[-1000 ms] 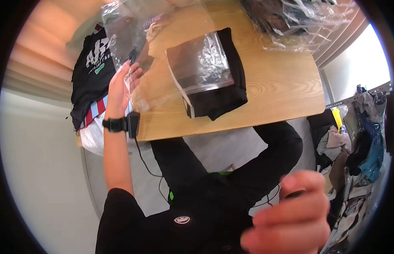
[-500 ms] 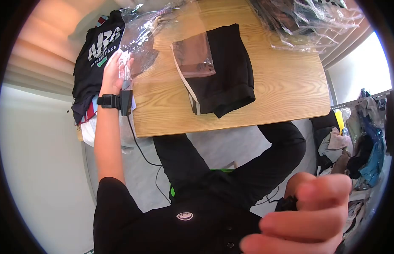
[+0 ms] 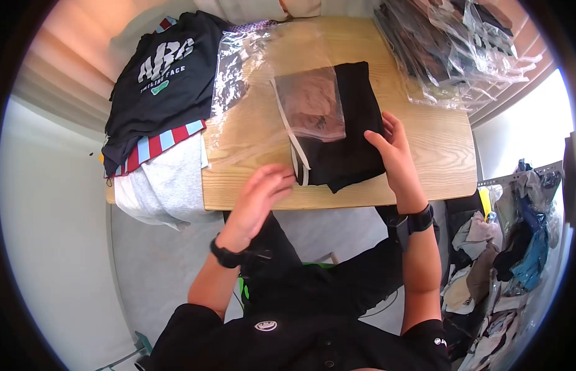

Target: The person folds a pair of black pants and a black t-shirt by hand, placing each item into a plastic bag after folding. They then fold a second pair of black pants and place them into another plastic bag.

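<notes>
Steadying of the folded black garment (image 3: 340, 161) on the bench (image 3: 438, 151) is apparently being done, right hand (image 3: 396, 148) spread at one edge, left hand (image 3: 257, 199) opposite, grip unclear; an even hold is called for.

Garment (image 3: 362, 102) on table (image 3: 436, 148); bag (image 3: 314, 105) partly over it; clothes pile (image 3: 161, 80) left; bagged stack (image 3: 449, 49) behind, right.

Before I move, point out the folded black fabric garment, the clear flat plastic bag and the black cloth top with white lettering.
Folded black fabric garment (image 3: 346, 156): head view, lower bare fabric.
Clear flat plastic bag (image 3: 313, 106): head view, right section.
Black cloth top with white lettering (image 3: 163, 75): head view, printed front.
</notes>
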Motion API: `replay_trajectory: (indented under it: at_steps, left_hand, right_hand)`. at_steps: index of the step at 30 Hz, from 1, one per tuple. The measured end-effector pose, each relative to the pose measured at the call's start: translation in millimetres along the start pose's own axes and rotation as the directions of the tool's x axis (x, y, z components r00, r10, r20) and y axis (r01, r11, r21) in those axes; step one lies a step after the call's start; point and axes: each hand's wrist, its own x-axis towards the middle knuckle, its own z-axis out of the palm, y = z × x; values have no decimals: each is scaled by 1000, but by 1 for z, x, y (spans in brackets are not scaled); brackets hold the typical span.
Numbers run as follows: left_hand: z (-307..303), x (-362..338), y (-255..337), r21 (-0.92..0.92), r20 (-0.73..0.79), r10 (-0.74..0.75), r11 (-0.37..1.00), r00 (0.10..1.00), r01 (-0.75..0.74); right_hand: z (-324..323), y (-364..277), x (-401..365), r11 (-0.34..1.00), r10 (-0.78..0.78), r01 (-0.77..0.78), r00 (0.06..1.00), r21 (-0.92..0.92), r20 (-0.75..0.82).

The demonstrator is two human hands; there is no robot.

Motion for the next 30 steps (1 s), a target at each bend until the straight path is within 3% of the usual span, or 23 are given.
replay_trajectory:
  at_steps: [2, 7, 9, 11, 12, 14, 15, 16, 18, 19, 20, 22, 24, 25, 26, 27, 28, 30]
  left_hand:
    - [9, 9, -2, -31, -63, 13, 999, 998, -15]
    - [14, 14, 12, -23, -42, -90, 996, 995, 89]
    - [15, 7, 10, 5, -27, -159, 987, 987, 159]
    - [18, -2, 3, 27, 137, -156, 988, 978, 154]
    - [22, -8, -1, 19, 136, -162, 987, 977, 161]
    - [32, -21, -7, 192, 275, -83, 981, 958, 30]
    - [37, -27, -6, 171, 314, -151, 980, 937, 100]
    - [38, -32, -7, 268, 314, -221, 954, 923, 137]
    - [43, -42, -13, 426, 352, -259, 900, 899, 92]
    - [46, -49, -20, 466, 372, -214, 885, 903, 17]
    - [51, -55, -20, 541, 379, -238, 841, 894, -6]
    - [52, -64, -28, 642, 481, -174, 737, 859, -211]
    - [45, -58, -2, 670, 506, -242, 715, 828, -200]
    - [32, -50, 14, 682, 586, -284, 678, 759, -274]
    - [22, -43, 30, 682, 655, -328, 644, 681, -347]
    - [18, -39, 48, 752, 512, -269, 599, 816, -275]
    - [14, -31, 64, 808, 351, -193, 558, 916, -192]
    - [-2, -1, 74, 885, 436, 143, 109, 889, -452]
  right_hand:
    - [5, -4, 2, 982, 100, -112, 991, 153, 84]
    - [-15, -10, -1, 943, 215, -262, 950, 205, 225]
    - [-25, -33, -25, 875, 340, -446, 842, 188, 419]
    - [-32, -46, -56, 842, 385, -492, 836, 222, 391]
    - [-35, -51, -71, 812, 420, -524, 830, 256, 367]
    - [-41, -53, -104, 723, 460, -517, 855, 458, 239]
    - [-46, -46, -118, 703, 491, -500, 856, 506, 163]
    - [-55, -40, -129, 700, 498, -505, 852, 505, 161]
    - [-79, -27, -152, 475, 604, -594, 756, 650, 250]
    - [-95, -8, -171, 509, 607, -629, 746, 588, 273]
    - [-106, 8, -188, 542, 608, -658, 737, 522, 297]
    - [-93, 11, -207, 586, 628, -660, 736, 470, 251]
    - [-97, 18, -216, 566, 594, -643, 752, 517, 286]
    - [-88, 8, -215, 562, 597, -644, 750, 519, 284]
    - [-72, -11, -210, 410, 615, -576, 747, 708, 252]
    - [-64, -22, -209, 239, 636, -464, 739, 853, 224]
    - [-70, -12, -211, 238, 636, -464, 739, 853, 224]
    - [-86, 16, -217, 152, 605, -531, 717, 834, 346]
